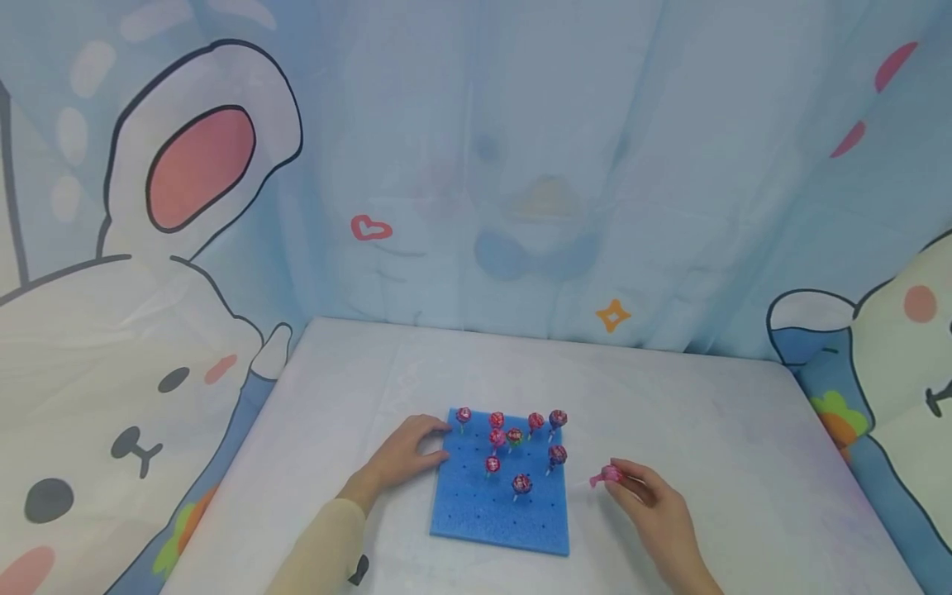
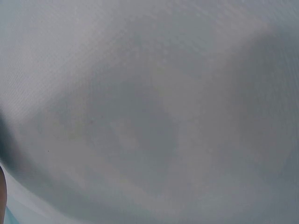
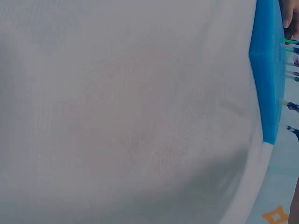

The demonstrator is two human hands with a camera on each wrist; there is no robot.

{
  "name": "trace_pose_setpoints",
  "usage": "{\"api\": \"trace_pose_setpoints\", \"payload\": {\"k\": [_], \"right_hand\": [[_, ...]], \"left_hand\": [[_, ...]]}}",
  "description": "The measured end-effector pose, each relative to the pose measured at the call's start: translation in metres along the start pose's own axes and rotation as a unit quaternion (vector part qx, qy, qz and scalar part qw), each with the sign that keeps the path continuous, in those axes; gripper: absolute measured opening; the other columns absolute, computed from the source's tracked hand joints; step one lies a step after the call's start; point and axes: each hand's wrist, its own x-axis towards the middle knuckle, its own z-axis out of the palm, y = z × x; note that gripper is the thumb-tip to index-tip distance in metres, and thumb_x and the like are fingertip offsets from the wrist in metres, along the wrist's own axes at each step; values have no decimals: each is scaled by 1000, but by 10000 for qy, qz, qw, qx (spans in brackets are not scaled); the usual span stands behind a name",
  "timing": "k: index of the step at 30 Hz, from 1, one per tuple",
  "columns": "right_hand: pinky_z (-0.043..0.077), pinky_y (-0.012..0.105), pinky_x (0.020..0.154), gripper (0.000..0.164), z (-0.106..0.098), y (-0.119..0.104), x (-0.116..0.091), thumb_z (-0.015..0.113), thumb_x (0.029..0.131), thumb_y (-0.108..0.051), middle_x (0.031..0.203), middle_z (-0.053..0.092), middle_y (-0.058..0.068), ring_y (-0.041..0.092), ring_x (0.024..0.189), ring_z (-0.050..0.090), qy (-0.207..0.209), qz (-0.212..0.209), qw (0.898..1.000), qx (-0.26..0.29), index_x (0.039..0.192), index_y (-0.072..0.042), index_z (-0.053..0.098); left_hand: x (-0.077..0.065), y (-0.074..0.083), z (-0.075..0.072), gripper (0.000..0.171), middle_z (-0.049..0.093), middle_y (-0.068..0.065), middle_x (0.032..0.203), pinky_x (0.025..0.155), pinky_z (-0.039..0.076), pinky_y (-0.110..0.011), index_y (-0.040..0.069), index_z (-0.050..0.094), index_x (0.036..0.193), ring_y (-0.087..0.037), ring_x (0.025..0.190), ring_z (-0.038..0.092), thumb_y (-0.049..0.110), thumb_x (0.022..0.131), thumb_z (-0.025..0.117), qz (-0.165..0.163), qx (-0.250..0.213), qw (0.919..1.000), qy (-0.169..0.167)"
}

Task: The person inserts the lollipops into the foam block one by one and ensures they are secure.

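Note:
A blue foam board [image 1: 494,525] with rows of small holes lies on the white table, and several wrapped lollipops stand in it. One dark lollipop [image 1: 522,483] is nearest the front; a red one [image 1: 492,464] stands behind it to the left. My left hand [image 1: 405,454] rests at the board's left edge, thumb and fingers spread loosely. To the right of the board, my right hand [image 1: 658,516] pinches a pink lollipop [image 1: 611,473] by its wrapped head, above the table. The right wrist view catches the board's blue side [image 3: 266,74] and some sticks; the left wrist view shows mostly white cloth.
White cloth covers the table [image 1: 714,438]. A light blue curtain [image 1: 550,165] with cartoon animals hangs behind it and along both sides. A small dark mark [image 1: 359,570] shows beside the left sleeve [image 1: 323,545].

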Motion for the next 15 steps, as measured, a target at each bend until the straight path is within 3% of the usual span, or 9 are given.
{"api": "trace_pose_setpoints", "payload": {"k": [7, 15], "right_hand": [[48, 30, 95, 46, 6, -10, -3, 66, 95, -20, 135, 55, 13, 27, 124, 54, -75, -101, 9999, -25, 136, -8, 51], [52, 28, 93, 40, 16, -13, -7, 67, 94, -18, 130, 58, 10, 27, 122, 56, -163, -285, 9995, 10, 131, -8, 55]], "left_hand": [[1, -1, 1, 44, 59, 2, 130, 109, 39, -42, 16, 58, 131, -19, 129, 48, 38, 93, 66, -2, 66, 10000, 0], [1, -3, 2, 44, 58, 4, 131, 110, 38, -40, 17, 58, 131, -17, 129, 48, 37, 93, 66, 14, 57, 10000, -2]]}}
